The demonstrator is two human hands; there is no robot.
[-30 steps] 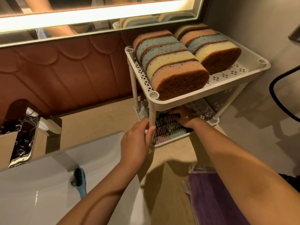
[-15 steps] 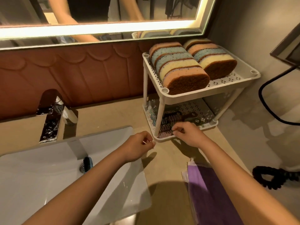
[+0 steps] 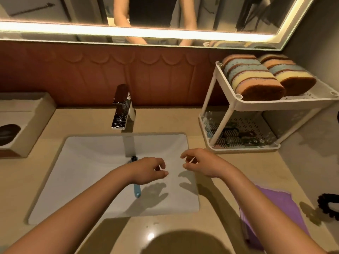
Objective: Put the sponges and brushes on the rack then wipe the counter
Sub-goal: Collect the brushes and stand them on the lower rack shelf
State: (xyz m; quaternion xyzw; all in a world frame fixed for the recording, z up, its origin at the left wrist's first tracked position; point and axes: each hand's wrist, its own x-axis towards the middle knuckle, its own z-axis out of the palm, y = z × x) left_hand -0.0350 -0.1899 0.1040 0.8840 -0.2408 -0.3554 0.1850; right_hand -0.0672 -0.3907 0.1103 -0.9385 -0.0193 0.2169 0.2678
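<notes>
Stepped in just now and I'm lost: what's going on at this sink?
A person is tidying a bathroom counter. The left hand and right hand hover over the white sink, loosely curled, apparently holding nothing. A blue-handled brush lies in the sink, partly under the left hand. The sponges stand in two rows on the top shelf of the rack; other brushes lie on its lower shelf. A purple cloth lies untouched on the counter.

Fixtures around the basin
I see a chrome faucet [image 3: 122, 114] over the white sink [image 3: 82, 162], a lit mirror [image 3: 55, 8] above, and a tissue box [image 3: 27, 116] far left.
</notes>
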